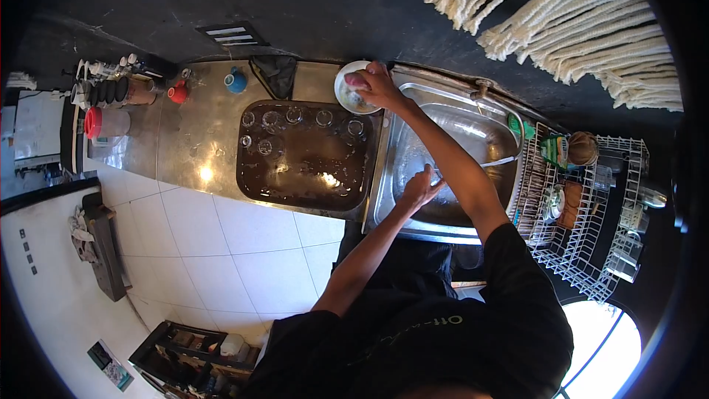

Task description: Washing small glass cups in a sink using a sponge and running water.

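Observation:
My right hand (376,84) reaches across to a white bowl (346,101) at the back of the steel counter, with a pinkish sponge or cloth (356,81) in its fingers. My left hand (422,188) is low over the steel sink basin (487,177), closed on a clear item, perhaps a glass, that is partly hidden. A curved faucet (520,127) with a white spout end (501,162) reaches over the basin. Left of the sink, a dark brown tray (310,177) holds several clear glasses (324,117) along its back and left side.
A blue cup (235,81), a red cup (178,92) and a red-lidded container (105,122) stand on the counter at left. A wire dish rack (576,255) holding dishes and a green packet (554,151) is right of the sink. White mop strands (587,39) hang at upper right.

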### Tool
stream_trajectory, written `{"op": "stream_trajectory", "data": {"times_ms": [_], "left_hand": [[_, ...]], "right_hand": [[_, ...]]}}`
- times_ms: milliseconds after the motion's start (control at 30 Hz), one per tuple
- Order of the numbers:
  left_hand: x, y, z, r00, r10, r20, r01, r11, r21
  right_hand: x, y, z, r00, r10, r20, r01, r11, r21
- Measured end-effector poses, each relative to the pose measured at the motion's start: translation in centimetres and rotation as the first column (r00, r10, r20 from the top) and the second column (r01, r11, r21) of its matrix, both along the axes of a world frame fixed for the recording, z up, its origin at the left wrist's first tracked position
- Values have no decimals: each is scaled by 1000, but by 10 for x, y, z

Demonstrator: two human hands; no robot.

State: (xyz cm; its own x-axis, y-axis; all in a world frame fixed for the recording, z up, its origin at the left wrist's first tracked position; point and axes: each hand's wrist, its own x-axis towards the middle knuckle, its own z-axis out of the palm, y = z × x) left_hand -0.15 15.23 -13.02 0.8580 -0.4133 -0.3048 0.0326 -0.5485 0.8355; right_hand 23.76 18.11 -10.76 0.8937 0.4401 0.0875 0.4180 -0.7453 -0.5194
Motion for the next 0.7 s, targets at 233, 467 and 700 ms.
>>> {"op": "stream_trajectory", "data": {"times_ms": [233,467,700], "left_hand": [[23,7,14,977,208,-38,-201,857,-475],[54,14,39,989,145,32,-108,849,-518],[63,2,38,971,-215,108,239,919,-313]], "right_hand": [[-68,-79,66,968,-182,-171,249,705,664],[-202,-169,45,780,-435,-450,612,379,694],[-236,-200,62,834,-443,-329,538,782,314]]}}
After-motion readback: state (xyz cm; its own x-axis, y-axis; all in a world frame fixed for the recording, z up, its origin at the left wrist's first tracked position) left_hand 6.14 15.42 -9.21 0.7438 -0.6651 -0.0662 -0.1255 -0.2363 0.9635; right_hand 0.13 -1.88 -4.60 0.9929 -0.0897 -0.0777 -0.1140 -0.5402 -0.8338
